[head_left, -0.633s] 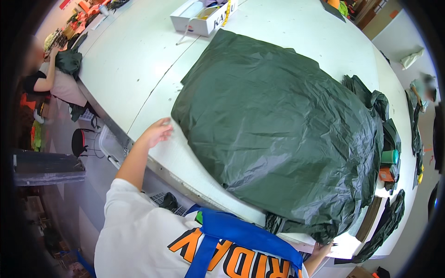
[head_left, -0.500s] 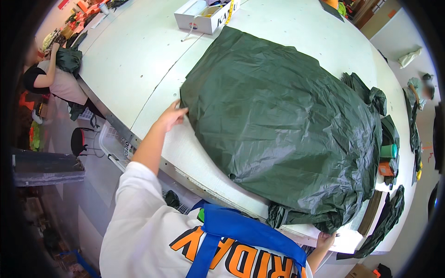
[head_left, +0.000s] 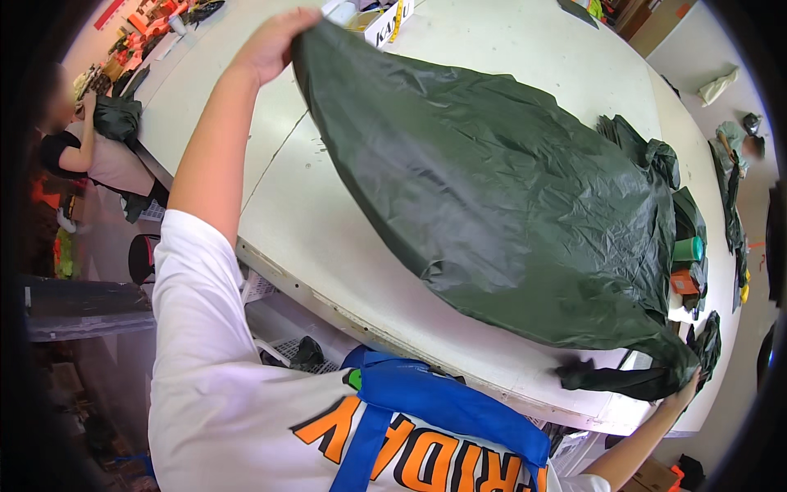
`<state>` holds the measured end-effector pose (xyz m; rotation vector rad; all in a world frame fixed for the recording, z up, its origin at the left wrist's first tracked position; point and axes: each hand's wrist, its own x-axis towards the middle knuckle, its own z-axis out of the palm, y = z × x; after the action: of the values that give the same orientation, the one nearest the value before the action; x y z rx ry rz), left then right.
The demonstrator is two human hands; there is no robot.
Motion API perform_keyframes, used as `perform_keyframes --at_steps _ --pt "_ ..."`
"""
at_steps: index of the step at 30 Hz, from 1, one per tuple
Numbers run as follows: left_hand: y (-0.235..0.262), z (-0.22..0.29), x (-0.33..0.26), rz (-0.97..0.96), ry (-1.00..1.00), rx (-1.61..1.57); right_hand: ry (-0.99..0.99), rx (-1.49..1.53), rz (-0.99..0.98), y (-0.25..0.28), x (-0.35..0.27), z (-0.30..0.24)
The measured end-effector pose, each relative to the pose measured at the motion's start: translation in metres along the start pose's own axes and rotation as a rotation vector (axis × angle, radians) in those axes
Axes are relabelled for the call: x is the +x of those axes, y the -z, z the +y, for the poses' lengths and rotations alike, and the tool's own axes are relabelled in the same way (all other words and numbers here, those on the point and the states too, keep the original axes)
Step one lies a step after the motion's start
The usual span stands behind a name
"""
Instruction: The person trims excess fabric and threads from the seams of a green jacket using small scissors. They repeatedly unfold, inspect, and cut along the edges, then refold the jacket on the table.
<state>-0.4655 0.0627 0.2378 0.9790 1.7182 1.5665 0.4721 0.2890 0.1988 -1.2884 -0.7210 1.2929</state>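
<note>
A large sheet of thin, shiny dark green fabric [head_left: 492, 197] stretches across the white table, wrinkled over its middle and right part. My left hand [head_left: 275, 45] is raised at the far left, closed on the sheet's upper left corner, which lifts off the table. At the lower right, my right hand [head_left: 684, 392] grips the bunched near edge, its fingers partly hidden by the cloth. A loose, blurred strip of the same fabric [head_left: 611, 377] trails leftward from that hand over the table's near edge.
Behind the left corner stands a white box [head_left: 385, 31] with a yellow measuring tape. More dark green fabric [head_left: 635, 148], a green cylinder [head_left: 687, 248] and an orange box [head_left: 683, 283] lie along the right. At the left, another person [head_left: 106, 160] handles dark cloth. Baskets sit under the table [head_left: 287, 197].
My left hand has swung up and away, lifting the fabric's left corner toward the white box. My right hand has moved right and up, pulling the near edge taut.
</note>
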Motion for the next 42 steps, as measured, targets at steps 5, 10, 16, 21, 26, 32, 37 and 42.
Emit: perform_keyframes --at_steps 5,10,16,21,26,32,37,42 --pt "-0.043 -0.052 -0.016 -0.259 0.188 -0.222 -0.117 -0.023 0.026 -0.027 0.024 0.024" --pt "-0.133 -0.044 0.013 -0.496 0.254 1.089 -0.068 -0.142 -0.002 -0.004 0.042 0.044" --pt "-0.057 0.048 0.042 -0.496 0.078 -0.221 -0.120 -0.066 0.040 -0.041 0.014 0.014" --pt "-0.073 0.009 0.006 -0.301 0.119 0.779 -0.111 -0.085 -0.010 -0.013 0.055 0.033" --pt "-0.058 0.038 0.004 -0.297 0.210 0.024 -0.069 -0.102 0.008 -0.020 0.032 0.028" --pt "0.008 -0.023 -0.045 -0.335 0.492 0.706 -0.035 -0.167 -0.054 0.005 0.026 0.026" --pt "0.062 0.025 -0.046 0.050 -0.053 0.418 -0.039 -0.234 -0.051 -0.019 0.002 -0.007" --pt "0.115 -0.009 -0.141 0.277 0.031 0.503 0.162 -1.091 0.044 0.107 -0.021 -0.016"
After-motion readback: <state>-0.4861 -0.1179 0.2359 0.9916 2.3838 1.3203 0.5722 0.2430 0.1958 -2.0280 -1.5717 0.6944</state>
